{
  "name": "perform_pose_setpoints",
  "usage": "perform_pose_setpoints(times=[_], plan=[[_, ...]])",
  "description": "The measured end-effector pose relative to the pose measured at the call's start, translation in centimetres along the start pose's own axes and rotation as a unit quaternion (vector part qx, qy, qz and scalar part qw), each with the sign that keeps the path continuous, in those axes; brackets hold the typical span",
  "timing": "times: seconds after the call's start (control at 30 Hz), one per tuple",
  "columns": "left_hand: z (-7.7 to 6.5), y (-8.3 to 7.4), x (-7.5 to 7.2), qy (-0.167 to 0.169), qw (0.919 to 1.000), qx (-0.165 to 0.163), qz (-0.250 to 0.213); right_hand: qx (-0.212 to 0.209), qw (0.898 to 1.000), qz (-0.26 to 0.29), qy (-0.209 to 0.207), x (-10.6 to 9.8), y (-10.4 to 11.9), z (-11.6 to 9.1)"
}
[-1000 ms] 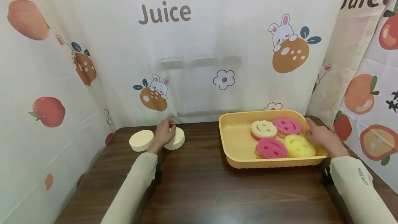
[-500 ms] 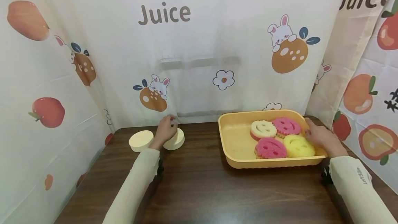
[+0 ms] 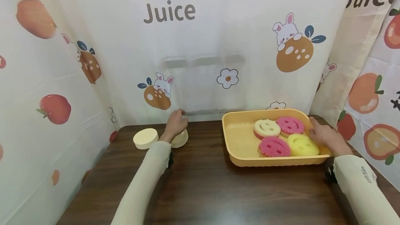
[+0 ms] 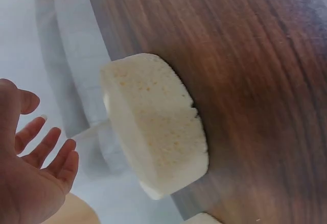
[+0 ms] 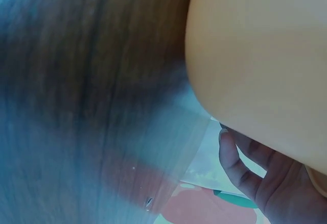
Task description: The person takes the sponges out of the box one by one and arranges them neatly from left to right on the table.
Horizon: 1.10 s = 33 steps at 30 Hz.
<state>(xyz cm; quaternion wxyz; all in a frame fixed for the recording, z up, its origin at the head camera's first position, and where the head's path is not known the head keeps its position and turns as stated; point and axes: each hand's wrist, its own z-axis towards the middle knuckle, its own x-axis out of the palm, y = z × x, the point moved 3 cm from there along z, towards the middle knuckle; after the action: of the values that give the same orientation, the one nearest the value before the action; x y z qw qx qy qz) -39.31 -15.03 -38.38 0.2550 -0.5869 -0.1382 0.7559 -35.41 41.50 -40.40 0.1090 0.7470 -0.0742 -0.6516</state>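
Observation:
In the head view my left hand (image 3: pixel 176 124) hovers over a thick cream round sponge (image 3: pixel 180 140), partly hiding it. The left wrist view shows this hand (image 4: pixel 38 168) with loosely bent fingers, apart from a cream sponge (image 4: pixel 158 127) whose side is porous. Another cream round sponge (image 3: pixel 145 138) lies to the left on the table. At the right, my right hand (image 3: pixel 326 135) grips the side of a yellow plastic tray (image 3: pixel 239 148). In the right wrist view its fingers (image 5: pixel 235 165) lie against the tray's outer wall (image 5: pixel 255 71); part of the hand is hidden.
Several smiley-face sponges sit in the tray: a cream one (image 3: pixel 267 127), a pink one (image 3: pixel 290 125), another pink one (image 3: pixel 274 146) and a yellow one (image 3: pixel 302 145). A printed curtain (image 3: pixel 206 89) hangs behind and beside the dark wooden table (image 3: pixel 218 190).
My left hand has moved right and slightly away from me, covering more of the right cream sponge. The right hand stays at the tray, and the head view has shifted slightly.

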Motion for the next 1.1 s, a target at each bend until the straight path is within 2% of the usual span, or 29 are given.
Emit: perform_pose_setpoints(times=[0.27, 0.4, 0.6, 0.87, 1.1], plan=[[1.5, -2.1, -0.9, 0.008, 0.998, 0.009, 0.062, -0.009, 1.0, -0.008, -0.01, -0.2, -0.2, 0.0], [2.2, -3.4, -1.2, 0.014, 0.9986, 0.0, 0.051, -0.012, 1.0, -0.008, -0.013, -0.3, 0.0, 0.0], [2.7, -5.4, -0.6, 0.038, 0.999, 0.012, 0.022, -0.008, 1.0, -0.011, -0.011, -0.1, 0.0, 0.1], [3.4, -8.2, 0.0, 0.041, 0.9983, 0.027, 0.032, -0.004, 1.0, -0.006, -0.006, 0.0, -0.1, -0.1], [3.8, -10.1, 1.3, 0.061, 0.9968, 0.035, 0.038, -0.012, 1.0, -0.008, -0.015, -0.1, 0.0, -0.1]])
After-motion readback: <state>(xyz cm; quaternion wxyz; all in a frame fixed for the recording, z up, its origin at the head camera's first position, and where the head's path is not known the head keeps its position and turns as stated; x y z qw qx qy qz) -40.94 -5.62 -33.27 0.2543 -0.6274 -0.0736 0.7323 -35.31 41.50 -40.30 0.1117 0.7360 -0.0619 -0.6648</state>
